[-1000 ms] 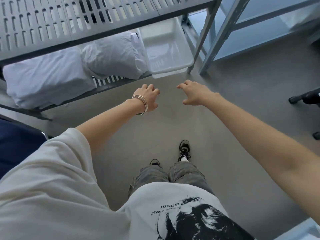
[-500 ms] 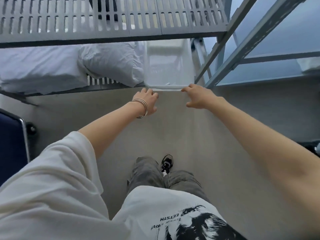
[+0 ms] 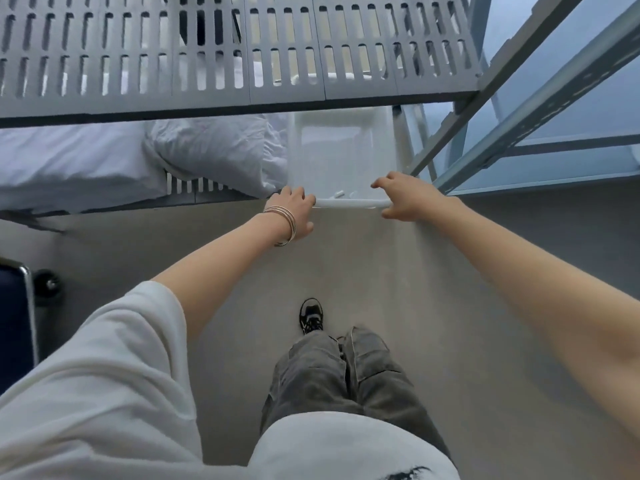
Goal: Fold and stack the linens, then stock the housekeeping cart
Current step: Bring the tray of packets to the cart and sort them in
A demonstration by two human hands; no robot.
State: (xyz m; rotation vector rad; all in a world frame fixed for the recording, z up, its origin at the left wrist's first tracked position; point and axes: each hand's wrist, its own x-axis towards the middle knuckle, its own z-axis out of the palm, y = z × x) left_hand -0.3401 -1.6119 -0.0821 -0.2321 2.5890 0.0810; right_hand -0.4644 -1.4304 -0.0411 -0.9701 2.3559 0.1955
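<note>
Both hands have reached the bin [image 3: 337,161]: my left hand [image 3: 294,216] and right hand [image 3: 403,199] now curl round its front rim, ready to pull it off the shelf [image 3: 214,197].

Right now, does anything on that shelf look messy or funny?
A little. The right pillow is rumpled, pressed against the white bin. The bin's front rim sticks out past the shelf edge, between both hands.
</note>
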